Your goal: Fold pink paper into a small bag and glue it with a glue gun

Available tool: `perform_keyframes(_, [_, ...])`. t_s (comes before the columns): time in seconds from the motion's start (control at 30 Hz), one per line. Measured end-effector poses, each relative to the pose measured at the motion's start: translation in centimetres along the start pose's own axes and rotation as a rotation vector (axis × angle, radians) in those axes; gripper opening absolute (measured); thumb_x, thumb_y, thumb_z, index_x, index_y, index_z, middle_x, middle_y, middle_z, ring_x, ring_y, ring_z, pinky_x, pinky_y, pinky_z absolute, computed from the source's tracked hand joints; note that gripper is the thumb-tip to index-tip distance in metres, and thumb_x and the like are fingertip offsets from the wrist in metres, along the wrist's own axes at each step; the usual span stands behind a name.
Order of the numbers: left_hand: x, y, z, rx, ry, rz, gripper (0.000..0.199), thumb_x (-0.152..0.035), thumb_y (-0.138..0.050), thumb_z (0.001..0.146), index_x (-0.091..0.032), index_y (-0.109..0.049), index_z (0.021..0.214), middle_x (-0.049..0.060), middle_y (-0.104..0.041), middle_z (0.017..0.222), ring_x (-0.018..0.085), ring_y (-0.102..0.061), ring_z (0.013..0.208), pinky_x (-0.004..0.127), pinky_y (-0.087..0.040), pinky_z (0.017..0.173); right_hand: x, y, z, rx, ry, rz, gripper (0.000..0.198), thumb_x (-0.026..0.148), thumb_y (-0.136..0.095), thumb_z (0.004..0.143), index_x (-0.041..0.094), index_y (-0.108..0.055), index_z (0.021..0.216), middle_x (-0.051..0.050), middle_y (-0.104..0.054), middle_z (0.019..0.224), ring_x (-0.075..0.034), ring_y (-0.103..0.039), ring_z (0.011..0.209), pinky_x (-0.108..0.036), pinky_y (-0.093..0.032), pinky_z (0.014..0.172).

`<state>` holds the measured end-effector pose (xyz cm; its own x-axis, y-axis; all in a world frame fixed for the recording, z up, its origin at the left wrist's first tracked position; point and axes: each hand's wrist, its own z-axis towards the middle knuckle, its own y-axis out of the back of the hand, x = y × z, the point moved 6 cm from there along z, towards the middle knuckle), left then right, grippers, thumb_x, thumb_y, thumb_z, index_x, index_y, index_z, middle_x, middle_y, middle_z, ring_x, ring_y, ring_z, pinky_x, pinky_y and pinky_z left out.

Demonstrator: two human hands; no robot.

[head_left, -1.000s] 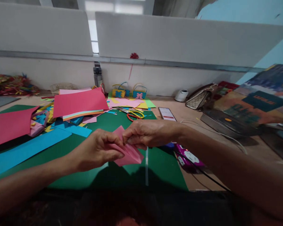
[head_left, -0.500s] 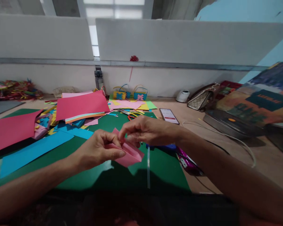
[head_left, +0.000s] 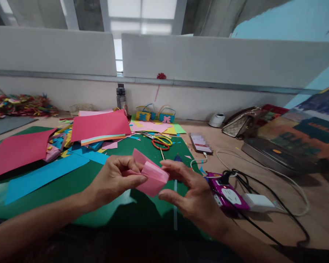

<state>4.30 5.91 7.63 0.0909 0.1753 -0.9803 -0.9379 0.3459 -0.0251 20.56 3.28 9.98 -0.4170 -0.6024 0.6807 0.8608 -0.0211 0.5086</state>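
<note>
Pinched between the thumb and fingers of my left hand [head_left: 119,177] is a folded pink paper [head_left: 153,179], raised above the green mat [head_left: 98,210]. The paper has a flap standing up at its top and a pocket-like fold facing right. My right hand [head_left: 193,193] is at the paper's right end with thumb and fingers spread apart around it; whether a fingertip touches the paper I cannot tell. Beyond the hands lie scissors [head_left: 161,143] with red and yellow handles. A clear glue stick [head_left: 175,208] lies on the mat below the paper.
To the left are red sheets [head_left: 101,126], blue strips [head_left: 48,178] and paper scraps. Small paper bags [head_left: 166,117] stand at the back. On the right are a charging phone [head_left: 200,142], a purple power strip [head_left: 227,195] with cables, and a dark case [head_left: 274,155].
My right hand has drawn back from the paper's fold to its right end, and its fingers have opened. The left hand keeps its pinch. The view has shifted slightly.
</note>
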Motion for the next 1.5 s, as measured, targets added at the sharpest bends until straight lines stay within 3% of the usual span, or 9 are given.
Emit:
perform_keyframes(0.23, [-0.3, 0.0, 0.0, -0.025, -0.042, -0.058, 0.019, -0.018, -0.073, 0.064, -0.014, -0.056, 0.056, 0.003, -0.068, 0.075, 0.011, -0.059, 0.069, 0.019, -0.045, 0.058, -0.2, -0.7, -0.4, -0.049, -0.002, 0.052, 0.033, 0.029, -0.065, 0.075, 0.023, -0.057, 0.106, -0.005, -0.066, 0.100, -0.017, -0.064, 0.085, -0.032, -0.054, 0.075])
perform_keyframes(0.43, [-0.8, 0.3, -0.2, -0.077, -0.074, 0.046, 0.017, -0.018, -0.071, 0.064, -0.013, -0.057, 0.056, 0.005, -0.068, 0.073, 0.011, -0.058, 0.064, 0.019, -0.045, 0.055, 1.0, 0.6, 0.6, -0.048, 0.008, 0.065, 0.019, 0.036, -0.058, 0.081, 0.020, -0.061, 0.092, -0.004, -0.066, 0.091, -0.016, -0.063, 0.082, -0.029, -0.051, 0.070])
perform_keyframes(0.53, [-0.8, 0.2, -0.2, -0.081, -0.065, 0.076, 0.017, -0.018, -0.072, 0.064, -0.013, -0.058, 0.056, 0.003, -0.066, 0.071, 0.010, -0.056, 0.063, 0.018, -0.044, 0.054, 1.7, 1.0, 1.8, 0.071, -0.063, -0.063, 0.013, 0.031, -0.056, 0.082, 0.019, -0.063, 0.080, -0.001, -0.066, 0.077, -0.014, -0.061, 0.071, -0.026, -0.047, 0.062])
perform_keyframes(0.63, [-0.9, 0.2, 0.0, -0.085, -0.074, 0.116, 0.017, -0.016, -0.073, 0.061, -0.013, -0.058, 0.054, 0.000, -0.062, 0.063, 0.009, -0.054, 0.062, 0.017, -0.043, 0.053, 2.8, 0.9, 2.7, 0.201, -0.033, -0.203, 0.014, 0.023, -0.054, 0.083, 0.019, -0.063, 0.073, 0.001, -0.065, 0.069, -0.012, -0.057, 0.064, -0.025, -0.042, 0.060])
perform_keyframes(0.77, [-0.9, 0.0, 0.1, -0.062, -0.065, 0.168, 0.018, -0.015, -0.072, 0.060, -0.013, -0.056, 0.051, -0.002, -0.057, 0.056, 0.008, -0.050, 0.057, 0.017, -0.040, 0.051, 3.7, 0.1, 3.7, 0.324, 0.008, -0.412, 0.012, 0.017, -0.055, 0.080, 0.017, -0.064, 0.072, -0.001, -0.063, 0.070, -0.012, -0.053, 0.064, -0.025, -0.037, 0.058])
perform_keyframes(0.93, [-0.9, -0.3, 0.1, -0.019, -0.044, 0.191, 0.021, -0.019, -0.070, 0.063, -0.012, -0.053, 0.051, -0.002, -0.053, 0.055, 0.007, -0.045, 0.055, 0.017, -0.038, 0.050, 3.8, -1.1, 5.0, 0.503, -0.054, -0.593, 0.013, 0.015, -0.055, 0.077, 0.016, -0.065, 0.069, -0.003, -0.063, 0.070, -0.013, -0.052, 0.063, -0.026, -0.034, 0.057])
perform_keyframes(1.1, [-0.9, -0.7, 0.1, 0.015, -0.035, 0.208, 0.023, -0.019, -0.067, 0.064, -0.013, -0.050, 0.050, -0.003, -0.048, 0.052, 0.006, -0.040, 0.051, 0.017, -0.034, 0.048, 4.0, -1.7, 5.8, 0.597, 0.001, -0.485, 0.017, 0.012, -0.051, 0.077, 0.018, -0.066, 0.081, 0.000, -0.061, 0.069, -0.010, -0.048, 0.059, -0.023, -0.031, 0.054])
perform_keyframes(1.3, [-0.7, -0.6, 0.1, 0.016, -0.002, 0.256, 0.022, -0.020, -0.068, 0.063, -0.013, -0.051, 0.050, -0.003, -0.047, 0.051, 0.006, -0.038, 0.051, 0.017, -0.032, 0.047, 3.9, -2.8, 6.7, 0.884, 0.091, -0.383, 0.027, 0.004, -0.045, 0.073, 0.016, -0.067, 0.085, 0.004, -0.050, 0.058, -0.007, -0.041, 0.052, -0.021, -0.030, 0.051])
perform_keyframes(1.5, [0.0, -0.8, -0.1, 0.054, 0.064, 0.218, 0.023, -0.023, -0.069, 0.061, -0.013, -0.050, 0.051, -0.003, -0.049, 0.054, 0.007, -0.039, 0.052, 0.017, -0.032, 0.047, 1.9, -3.9, 7.0, 1.156, -0.076, -0.181, 0.020, 0.007, -0.046, 0.076, 0.013, -0.062, 0.086, 0.007, -0.043, 0.055, -0.006, -0.038, 0.048, -0.019, -0.030, 0.045])
